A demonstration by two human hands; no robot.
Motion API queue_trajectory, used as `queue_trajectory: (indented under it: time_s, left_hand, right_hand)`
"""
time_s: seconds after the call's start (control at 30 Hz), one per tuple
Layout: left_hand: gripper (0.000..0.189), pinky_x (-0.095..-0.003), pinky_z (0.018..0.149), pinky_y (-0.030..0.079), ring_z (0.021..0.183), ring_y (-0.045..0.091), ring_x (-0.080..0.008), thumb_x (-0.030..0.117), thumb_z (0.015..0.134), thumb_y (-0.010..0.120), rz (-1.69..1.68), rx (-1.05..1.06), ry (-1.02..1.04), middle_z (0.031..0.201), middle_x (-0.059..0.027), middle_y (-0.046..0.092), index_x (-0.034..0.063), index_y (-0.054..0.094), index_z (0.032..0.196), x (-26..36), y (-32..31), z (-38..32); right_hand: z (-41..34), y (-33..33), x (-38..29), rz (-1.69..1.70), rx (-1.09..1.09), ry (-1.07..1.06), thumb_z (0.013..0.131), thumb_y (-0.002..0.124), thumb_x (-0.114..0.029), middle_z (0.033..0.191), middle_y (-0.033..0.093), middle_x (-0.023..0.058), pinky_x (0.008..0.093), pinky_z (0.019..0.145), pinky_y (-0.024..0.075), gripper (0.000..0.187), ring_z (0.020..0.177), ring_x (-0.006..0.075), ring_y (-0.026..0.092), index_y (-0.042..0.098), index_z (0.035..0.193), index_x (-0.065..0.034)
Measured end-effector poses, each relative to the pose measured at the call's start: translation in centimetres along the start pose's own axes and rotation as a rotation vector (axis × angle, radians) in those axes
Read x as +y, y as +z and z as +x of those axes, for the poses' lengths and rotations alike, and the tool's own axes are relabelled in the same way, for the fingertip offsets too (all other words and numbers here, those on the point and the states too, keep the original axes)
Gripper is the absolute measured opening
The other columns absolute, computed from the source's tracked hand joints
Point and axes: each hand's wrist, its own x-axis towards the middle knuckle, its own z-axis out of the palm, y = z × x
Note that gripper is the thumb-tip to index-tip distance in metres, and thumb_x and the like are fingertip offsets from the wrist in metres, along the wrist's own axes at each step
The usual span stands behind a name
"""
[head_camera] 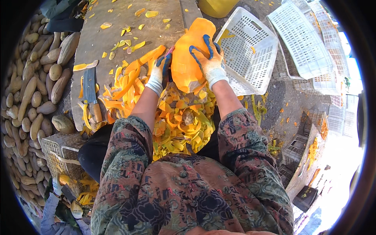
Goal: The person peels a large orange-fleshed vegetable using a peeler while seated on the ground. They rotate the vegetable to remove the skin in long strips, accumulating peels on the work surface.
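A large peeled orange squash stands tilted between my two gloved hands, over a heap of peel. My right hand, in a white glove with blue-coated fingers, spreads across its right side. My left hand, gloved alike, lies along its left side. A small pink and dark thing shows at the left fingertips; what it is cannot be made out. Orange and yellow peel strips pile up below, between my knees. Left of my left hand, a broad-bladed knife with a wooden handle rests on the wooden board.
A white plastic crate stands close right of the squash, with more crates stacked beyond. Unpeeled squashes cover the ground at left. Another person's gloved hands work with a blade at lower left. A yellow container stands at the top.
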Motion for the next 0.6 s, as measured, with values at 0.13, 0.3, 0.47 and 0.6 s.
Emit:
queue_trajectory:
  time_s: [0.13,0.3,0.47,0.6]
  left_hand:
    - [0.064,-0.0379,0.11,0.042,0.136,0.046,-0.021,0.043,0.103,0.049,-0.057,-0.093,0.032,0.153,-0.0059,0.042,0.0111,0.028,0.155,0.3,-1.0,-2.5]
    - [0.066,-0.0398,0.115,0.035,0.139,0.041,-0.0202,0.046,0.103,0.046,-0.059,-0.122,0.017,0.157,-0.0034,0.035,0.0102,0.026,0.155,0.3,-5.0,-5.2]
    - [0.064,-0.0361,0.081,0.057,0.094,0.066,-0.0155,0.063,0.097,0.048,-0.253,0.278,0.04,0.122,0.0001,0.067,0.0126,0.054,0.137,0.0,-7.8,-5.1]
    - [0.031,-0.0296,0.063,0.052,0.075,0.063,-0.017,0.025,0.102,0.056,0.096,0.49,0.181,0.103,-0.0054,0.068,0.0077,0.057,0.128,0.9,-8.6,-7.6]
  right_hand:
    - [1.5,2.0,3.5,0.565,-0.143,-0.034,0.079,0.081,-0.023,0.142,0.046,0.0142,0.0351,0.093,0.0563,0.067,0.121,0.0267,0.057,0.055,0.14,-0.0208]
    - [-1.9,5.0,0.2,-0.143,-0.167,-0.16,0.074,0.081,-0.051,0.15,0.04,0.0186,0.0459,0.109,0.042,0.082,0.134,0.0366,0.046,0.048,0.146,-0.0307]
    - [-4.6,7.3,-6.1,-0.576,-0.272,-0.262,0.08,0.068,-0.062,0.162,0.024,0.0144,0.0549,0.115,0.0308,0.084,0.146,0.0434,0.026,0.037,0.152,-0.034]
    - [-4.6,8.7,-6.8,-0.657,-0.359,-0.279,0.082,0.066,-0.06,0.164,0.019,0.0121,0.0591,0.115,0.0292,0.08,0.149,0.0434,0.017,0.036,0.152,-0.0353]
